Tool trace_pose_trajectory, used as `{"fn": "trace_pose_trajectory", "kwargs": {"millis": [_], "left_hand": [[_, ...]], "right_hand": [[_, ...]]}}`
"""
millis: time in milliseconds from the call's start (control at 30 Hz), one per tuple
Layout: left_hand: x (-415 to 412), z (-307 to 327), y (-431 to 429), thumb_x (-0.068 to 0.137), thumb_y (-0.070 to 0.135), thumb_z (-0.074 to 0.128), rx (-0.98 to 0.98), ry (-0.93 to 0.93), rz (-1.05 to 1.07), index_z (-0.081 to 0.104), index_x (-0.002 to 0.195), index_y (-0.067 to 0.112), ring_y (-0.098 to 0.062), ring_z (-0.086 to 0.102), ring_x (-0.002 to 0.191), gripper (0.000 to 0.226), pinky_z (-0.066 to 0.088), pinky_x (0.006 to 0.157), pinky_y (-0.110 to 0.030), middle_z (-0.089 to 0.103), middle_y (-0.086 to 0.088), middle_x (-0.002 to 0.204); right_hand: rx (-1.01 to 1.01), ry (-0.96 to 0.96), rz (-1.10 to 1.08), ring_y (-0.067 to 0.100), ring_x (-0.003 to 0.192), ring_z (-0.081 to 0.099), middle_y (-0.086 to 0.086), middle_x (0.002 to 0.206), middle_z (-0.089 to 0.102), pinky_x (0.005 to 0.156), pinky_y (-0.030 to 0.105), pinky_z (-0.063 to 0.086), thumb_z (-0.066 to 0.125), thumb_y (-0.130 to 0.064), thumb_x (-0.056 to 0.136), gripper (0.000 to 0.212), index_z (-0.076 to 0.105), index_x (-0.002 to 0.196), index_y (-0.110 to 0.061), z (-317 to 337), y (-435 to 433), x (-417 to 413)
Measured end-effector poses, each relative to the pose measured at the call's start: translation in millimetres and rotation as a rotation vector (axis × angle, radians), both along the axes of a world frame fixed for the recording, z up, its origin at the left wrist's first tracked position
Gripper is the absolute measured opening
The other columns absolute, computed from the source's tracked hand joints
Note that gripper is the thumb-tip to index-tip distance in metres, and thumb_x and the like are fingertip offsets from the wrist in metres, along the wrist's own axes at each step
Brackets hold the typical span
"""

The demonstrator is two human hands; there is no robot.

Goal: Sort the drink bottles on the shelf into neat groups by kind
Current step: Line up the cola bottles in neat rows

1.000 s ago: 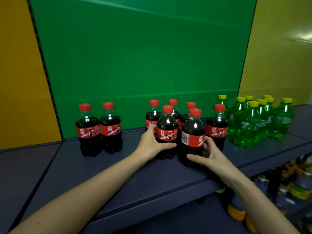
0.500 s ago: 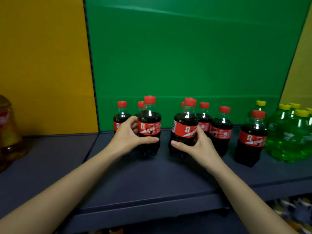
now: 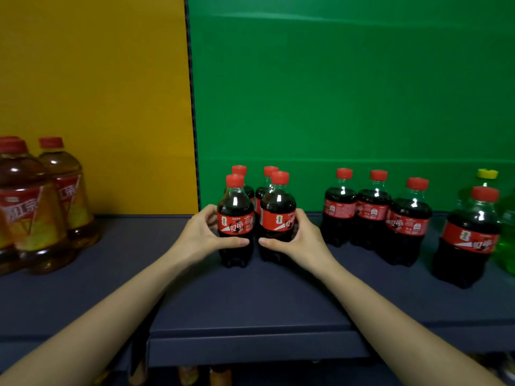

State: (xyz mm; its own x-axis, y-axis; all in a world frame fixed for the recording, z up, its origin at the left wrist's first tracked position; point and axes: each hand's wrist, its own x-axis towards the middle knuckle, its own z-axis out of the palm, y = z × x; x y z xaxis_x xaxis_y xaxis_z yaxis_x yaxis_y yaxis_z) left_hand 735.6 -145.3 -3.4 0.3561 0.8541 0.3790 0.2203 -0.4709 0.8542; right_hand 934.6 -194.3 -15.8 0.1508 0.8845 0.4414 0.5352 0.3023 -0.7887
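Presently the left hand grips one cola bottle and the right hand a second cola bottle, fingers curled round each label; both bottles stand upright, just beside each other, on the shelf before the green panel, at its left edge; two more colas stand directly behind them; four further colas stand before the panel's right half; tea bottles stand left of the panel.

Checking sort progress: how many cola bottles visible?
8 cola bottles: one in the left hand, one in the right hand, two behind them, three further right, one by the green bottles. More possibly hidden.
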Motion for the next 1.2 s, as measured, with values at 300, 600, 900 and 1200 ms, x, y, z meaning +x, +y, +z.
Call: {"fn": "trace_pose_trajectory", "kwargs": {"millis": [300, 600, 900, 1200], "left_hand": [[1.8, -8.5, 6.2, 0.061, 0.015, 0.083, 0.021, -0.009, -0.03, 0.049, 0.111, 0.024, 0.005, 0.054, 0.105, 0.061, 0.047, 0.08, -0.006, 0.059, 0.015, 0.112], [-0.7, -13.0, 5.5, 0.065, 0.017, 0.081, 0.033, -0.012, -0.055, 0.048, 0.121, 0.023, 0.001, 0.053, 0.11, 0.065, 0.049, 0.084, -0.011, 0.059, 0.011, 0.116], [2.2, -13.7, -1.6, 0.066, 0.029, 0.081, 0.156, 0.052, 0.11, 0.044, 0.129, 0.018, -0.005, 0.049, 0.111, 0.073, 0.04, 0.094, -0.023, 0.049, 0.007, 0.123], [11.7, 14.8, -39.2, 0.082, 0.024, 0.057, 0.768, -0.051, 0.168, 0.056, 0.094, 0.008, -0.008, 0.05, 0.085, 0.02, 0.041, 0.074, -0.015, 0.054, 0.002, 0.093]], "right_hand": [[-0.016, -0.063, -0.075, 0.012, 0.11, 0.054, -0.002, 0.121, 0.057, 0.094, 0.028, 0.044, 0.084, -0.039, 0.06, 0.077, 0.044, 0.122, -0.017, -8.6, 3.8, -4.0], [-0.028, -0.238, -0.13, 0.019, 0.121, 0.047, -0.001, 0.128, 0.048, 0.094, 0.031, 0.041, 0.07, -0.052, 0.072, 0.077, 0.031, 0.126, -0.014, -14.8, 1.8, -15.0], [-0.085, -0.289, -0.119, 0.015, 0.127, 0.042, -0.006, 0.139, 0.041, 0.101, 0.038, 0.04, 0.061, -0.064, 0.072, 0.084, 0.026, 0.137, -0.022, -8.6, -11.0, -12.6], [0.071, -0.138, -0.302, 0.016, 0.103, 0.055, -0.001, 0.108, 0.056, 0.086, 0.024, 0.043, 0.056, -0.02, 0.09, 0.032, 0.05, 0.12, -0.011, -4.9, -42.1, 39.3]]}}
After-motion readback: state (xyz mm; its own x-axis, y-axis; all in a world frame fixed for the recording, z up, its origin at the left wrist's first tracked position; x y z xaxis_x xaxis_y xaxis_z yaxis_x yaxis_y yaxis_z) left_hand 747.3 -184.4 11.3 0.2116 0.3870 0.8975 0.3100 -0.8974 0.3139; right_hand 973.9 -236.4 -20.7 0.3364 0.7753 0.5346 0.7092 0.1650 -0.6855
